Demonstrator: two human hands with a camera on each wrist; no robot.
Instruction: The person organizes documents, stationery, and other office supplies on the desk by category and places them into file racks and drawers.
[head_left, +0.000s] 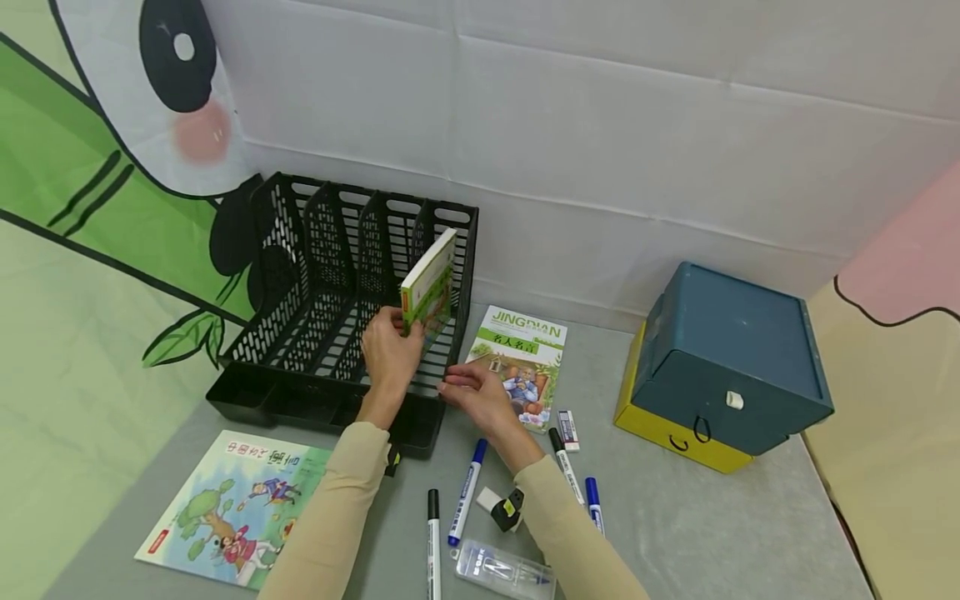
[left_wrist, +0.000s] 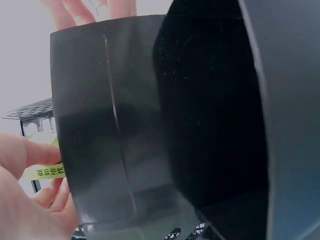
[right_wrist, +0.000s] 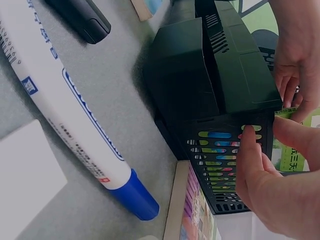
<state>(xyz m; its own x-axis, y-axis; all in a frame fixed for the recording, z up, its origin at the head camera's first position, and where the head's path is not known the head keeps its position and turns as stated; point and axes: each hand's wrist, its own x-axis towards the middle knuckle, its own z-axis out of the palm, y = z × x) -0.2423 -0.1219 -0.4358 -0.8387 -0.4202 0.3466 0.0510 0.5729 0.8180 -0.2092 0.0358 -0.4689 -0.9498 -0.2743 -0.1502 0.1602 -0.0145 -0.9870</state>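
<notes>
My left hand grips a green-and-white book by its lower near edge. The book stands upright in the rightmost compartment of a black slotted desk organizer. In the left wrist view, my left thumb and fingers pinch the book's green spine, beside the organizer's dark front. My right hand pinches the front edge of the organizer's right side wall. In the right wrist view its fingers lie on the outside of that wall, and the book's colours show through the slots.
A "JINGDIAN" book lies right of the organizer, and a picture book front left. Markers, an eraser box and a clear case lie in front. A blue drawer box sits on a yellow one at right.
</notes>
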